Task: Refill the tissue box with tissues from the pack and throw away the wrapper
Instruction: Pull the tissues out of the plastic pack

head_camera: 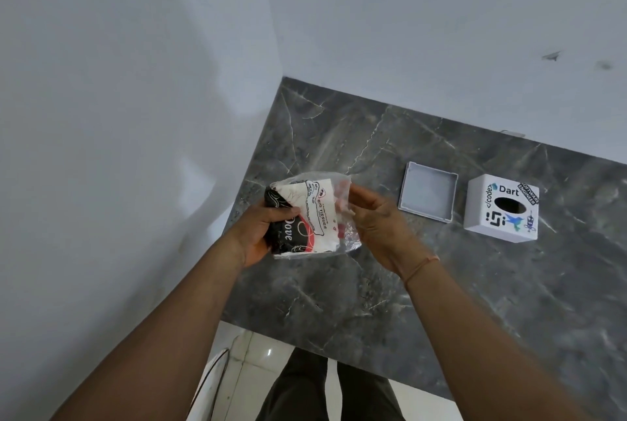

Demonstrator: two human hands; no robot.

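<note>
I hold a tissue pack (pixel 307 217) in black, white and red printed plastic above the left part of the dark marble counter (pixel 390 285). My left hand (pixel 263 234) grips its left end. My right hand (pixel 380 220) pinches the clear, loose wrapper end on the right side of the pack. The white tissue box cover (pixel 500 212), with stickers and an oval slot on top, stands on the counter to the right. Its shallow white base tray (pixel 428 192) lies open side up between the cover and my right hand.
White walls meet at the counter's back left corner. The counter's front edge runs below my forearms, with pale floor tiles and my legs beneath. A curved white object (pixel 210 383) shows by the floor at lower left.
</note>
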